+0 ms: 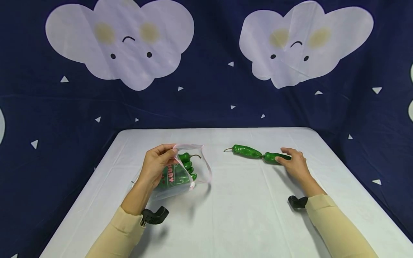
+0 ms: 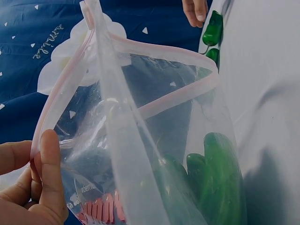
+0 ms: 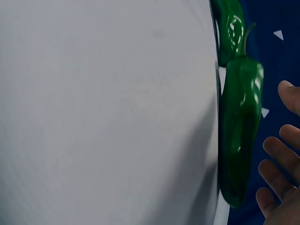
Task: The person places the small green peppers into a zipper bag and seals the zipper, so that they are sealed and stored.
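Note:
My left hand [image 1: 154,165] pinches the pink-edged rim of a clear zip bag [image 2: 173,101] between thumb and fingers. The bag's mouth gapes toward the right. Inside it lie several green peppers [image 1: 185,165], partly behind pink lettering. On the table to the right, two long green peppers lie end to end: a left pepper [image 1: 246,151] with its stem pointing left, and a right pepper [image 3: 240,126]. Beside and over the right pepper is my right hand [image 1: 295,163], fingers spread and loosely bent. A gap shows between those fingers and the pepper in the right wrist view.
A white cloth covers the table [image 1: 238,215]. Behind it hangs a dark blue curtain [image 1: 213,82] with clouds and small triangles. Each wrist carries a black camera mount, the left mount [image 1: 155,215] hanging just below the bag.

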`<state>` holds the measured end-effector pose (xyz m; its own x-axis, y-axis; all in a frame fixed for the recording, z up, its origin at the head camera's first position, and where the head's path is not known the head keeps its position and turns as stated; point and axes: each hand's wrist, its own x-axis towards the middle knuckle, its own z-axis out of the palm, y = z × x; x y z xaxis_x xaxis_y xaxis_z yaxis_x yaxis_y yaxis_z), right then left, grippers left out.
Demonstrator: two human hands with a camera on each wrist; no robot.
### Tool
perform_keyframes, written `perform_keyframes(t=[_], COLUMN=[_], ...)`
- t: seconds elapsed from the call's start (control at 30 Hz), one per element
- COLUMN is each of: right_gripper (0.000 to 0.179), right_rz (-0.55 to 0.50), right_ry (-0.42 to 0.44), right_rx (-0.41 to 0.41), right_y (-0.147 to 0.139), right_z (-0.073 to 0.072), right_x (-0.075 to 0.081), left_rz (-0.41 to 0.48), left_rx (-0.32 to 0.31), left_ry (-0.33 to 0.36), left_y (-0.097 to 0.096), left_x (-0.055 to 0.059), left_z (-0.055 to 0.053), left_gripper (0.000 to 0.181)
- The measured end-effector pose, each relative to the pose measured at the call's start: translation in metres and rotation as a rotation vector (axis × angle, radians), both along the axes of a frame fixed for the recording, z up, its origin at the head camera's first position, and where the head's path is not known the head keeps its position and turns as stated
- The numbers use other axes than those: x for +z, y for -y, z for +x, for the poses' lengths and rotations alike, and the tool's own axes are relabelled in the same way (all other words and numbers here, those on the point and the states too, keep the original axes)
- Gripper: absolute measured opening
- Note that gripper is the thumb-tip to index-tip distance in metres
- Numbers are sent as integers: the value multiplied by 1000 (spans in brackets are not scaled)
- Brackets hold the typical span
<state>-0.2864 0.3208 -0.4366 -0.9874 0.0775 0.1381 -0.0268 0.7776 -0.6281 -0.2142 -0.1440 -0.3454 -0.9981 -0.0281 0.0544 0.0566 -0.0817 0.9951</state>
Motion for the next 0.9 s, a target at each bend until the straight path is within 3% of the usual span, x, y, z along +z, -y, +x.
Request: perform_keyframes(t=[0.43,0.9], right_gripper=[63,65], right_rz=[29,62], right_ry=[25,106], right_rx=[-11,-4], right_y=[-19,-26], right_z=[-2,-4], right_x=[-9,-16], left_rz=[0,-2], left_rx=[-2,-4], left_ry=[-3,-2], left_y=[0,0], left_x=[-1,-2], left_z=[0,0], left_gripper=[32,32])
